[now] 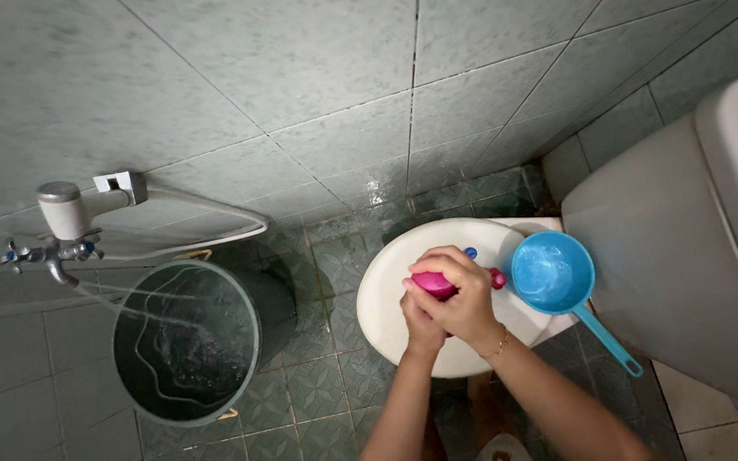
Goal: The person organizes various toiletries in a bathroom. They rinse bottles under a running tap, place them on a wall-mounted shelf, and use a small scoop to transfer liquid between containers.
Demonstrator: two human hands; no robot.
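Both my hands meet over the closed white toilet lid (386, 299). My right hand (463, 294), with a thin bracelet at the wrist, wraps over the top of a pink bottle (433, 284). My left hand (420, 326) grips the bottle from below. The bottle lies roughly level, and its red tip (498, 277) pokes out to the right of my fingers. A small blue piece (470, 253) lies on the lid just beyond my hands. A blue plastic dipper (553, 273) holding water rests on the lid's right side, its handle pointing toward me.
The white toilet tank (685, 239) fills the right side. At left, a tap (49, 254) runs water into a dark bucket (254, 341), which is partly full. A white spray head with hose (70, 209) hangs on the tiled wall. The green floor tiles (335, 256) are wet.
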